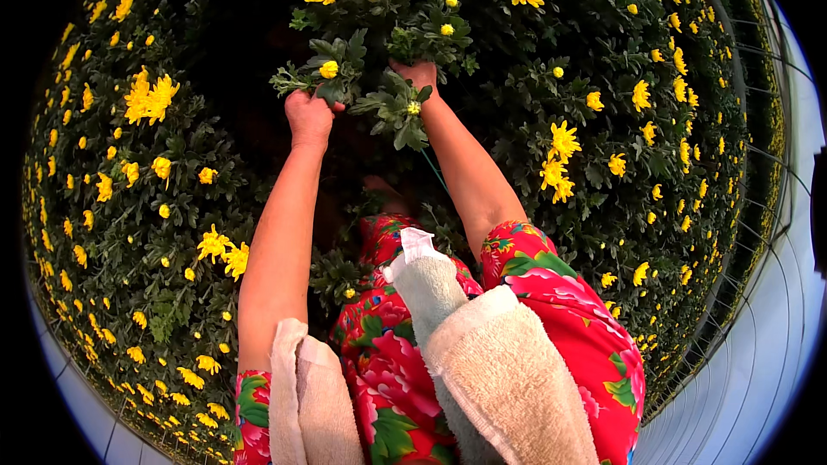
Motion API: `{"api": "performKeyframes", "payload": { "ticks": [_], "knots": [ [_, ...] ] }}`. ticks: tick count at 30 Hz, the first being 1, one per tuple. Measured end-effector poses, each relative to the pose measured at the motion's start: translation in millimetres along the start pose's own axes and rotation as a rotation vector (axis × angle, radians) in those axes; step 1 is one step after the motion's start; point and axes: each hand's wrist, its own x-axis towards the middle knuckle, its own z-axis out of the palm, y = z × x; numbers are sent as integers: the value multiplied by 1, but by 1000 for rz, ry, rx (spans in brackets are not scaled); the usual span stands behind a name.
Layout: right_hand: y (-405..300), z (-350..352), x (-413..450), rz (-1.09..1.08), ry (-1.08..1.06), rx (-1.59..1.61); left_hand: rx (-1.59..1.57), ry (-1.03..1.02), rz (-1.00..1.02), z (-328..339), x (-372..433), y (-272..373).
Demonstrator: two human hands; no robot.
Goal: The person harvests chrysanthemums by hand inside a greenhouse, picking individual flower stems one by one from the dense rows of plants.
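My left hand (311, 119) is curled just below a leafy chrysanthemum shoot (336, 55) and appears to grip its stem. A yellow, partly opened bud (329, 69) tops that shoot. Reaching into the foliage to the right, my right hand (417, 73) has its fingers hidden behind leaves, so its hold cannot be made out. A second shoot (394, 110) with a pale yellow-green bud (413, 107) stands in front of the right wrist. Above that hand rises leafy growth with two small yellow buds (447, 30). A thin green cord (436, 171) runs beside my right forearm.
Dense chrysanthemum plants with yellow blooms (152, 98) fill the left side, and more blooms (559, 161) fill the right. Dark shade lies between the rows. A towel (510, 361) hangs over my red floral clothing (400, 368). Curved frame lines and pale sheeting (743, 349) border the right.
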Motion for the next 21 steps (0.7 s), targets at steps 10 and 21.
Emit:
{"api": "performKeyframes", "payload": {
  "ticks": [10, 21],
  "knots": [
    [-8, -80, -111, 38, 448, 820, -114, 95, 111, -48, -17, 83],
    [11, -59, -229, -148, -508, -73, 31, -98, -338, -138, -104, 29]
  ]
}}
